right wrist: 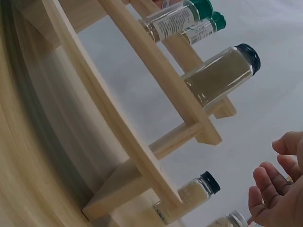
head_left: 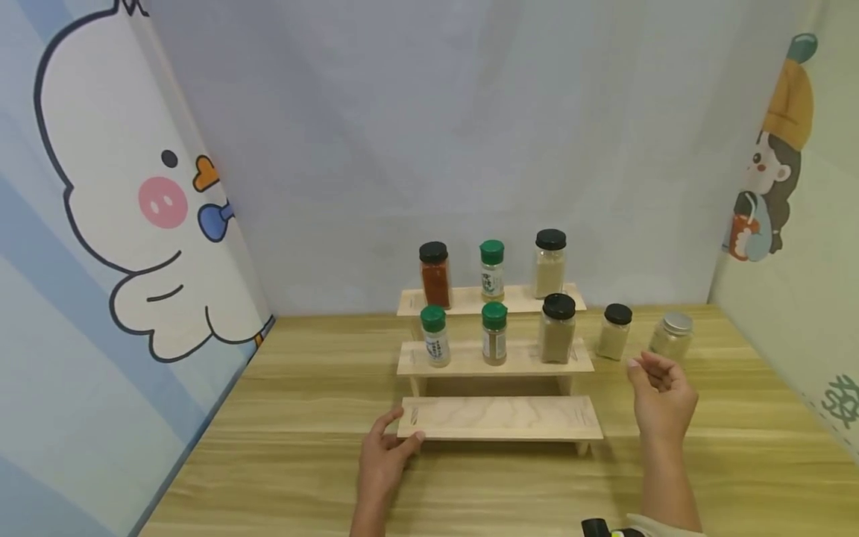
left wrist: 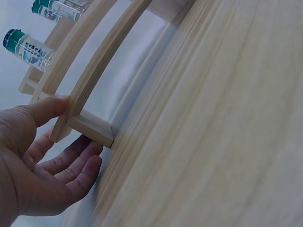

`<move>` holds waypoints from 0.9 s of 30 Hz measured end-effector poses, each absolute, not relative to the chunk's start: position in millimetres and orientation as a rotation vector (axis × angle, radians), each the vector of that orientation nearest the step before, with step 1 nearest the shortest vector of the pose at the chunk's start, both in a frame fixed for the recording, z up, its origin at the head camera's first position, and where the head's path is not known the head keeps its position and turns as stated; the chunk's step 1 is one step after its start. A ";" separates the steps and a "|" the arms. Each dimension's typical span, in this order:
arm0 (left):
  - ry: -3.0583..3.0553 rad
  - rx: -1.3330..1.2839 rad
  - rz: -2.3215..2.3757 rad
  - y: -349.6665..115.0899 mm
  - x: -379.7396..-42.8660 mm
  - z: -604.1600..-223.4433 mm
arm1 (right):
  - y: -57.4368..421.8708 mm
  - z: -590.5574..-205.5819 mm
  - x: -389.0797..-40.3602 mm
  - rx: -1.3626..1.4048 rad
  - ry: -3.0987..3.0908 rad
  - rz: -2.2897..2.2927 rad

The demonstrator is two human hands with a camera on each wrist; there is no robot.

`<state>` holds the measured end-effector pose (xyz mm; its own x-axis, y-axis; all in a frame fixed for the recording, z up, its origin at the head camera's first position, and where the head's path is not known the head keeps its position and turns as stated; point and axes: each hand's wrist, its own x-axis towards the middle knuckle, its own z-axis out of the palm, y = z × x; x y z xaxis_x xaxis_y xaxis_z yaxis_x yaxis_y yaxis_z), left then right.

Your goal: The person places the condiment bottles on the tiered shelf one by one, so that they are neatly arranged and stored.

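Observation:
A three-tier wooden spice rack [head_left: 499, 418] stands on the table. My left hand [head_left: 382, 462] holds the left end of its lowest step, with the thumb [left wrist: 57, 106] on the board's edge. My right hand [head_left: 664, 399] is in the air to the right of the rack, fingers loosely bent and holding nothing. Behind it stands a jar with a silver lid [head_left: 672, 335], and left of that a small black-lidded jar [head_left: 613, 333]. Two green-capped shakers [head_left: 436, 343] and a black-lidded jar [head_left: 558, 332] occupy the middle step.
On the top step are a black-lidded jar of red spice [head_left: 435, 280], a green-capped shaker [head_left: 492, 272] and a tall black-lidded jar [head_left: 549, 268]. A pale curtain [head_left: 470, 134] hangs behind the wood-grain table [head_left: 302, 388]. Printed panels flank both sides.

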<state>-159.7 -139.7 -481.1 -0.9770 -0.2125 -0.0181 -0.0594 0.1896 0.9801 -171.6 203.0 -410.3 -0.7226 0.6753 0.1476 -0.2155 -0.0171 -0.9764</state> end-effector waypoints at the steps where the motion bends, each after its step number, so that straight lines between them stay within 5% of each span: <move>1: -2.323 0.270 -1.913 -139.4 -159.5 -481.4 | 206.2 -412.5 -173.8 -0.494 -1.635 1.792; 27: -2.340 0.255 -1.909 -140.4 -157.3 -480.2 | 277.0 -444.7 -232.3 -0.673 -1.788 1.396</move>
<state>-157.3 -140.4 -480.2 -0.9797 -0.1996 -0.0201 -0.0598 0.1948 0.9790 -232.3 277.0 -444.7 -0.5752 0.7816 0.2414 -0.0444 0.2649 -0.9633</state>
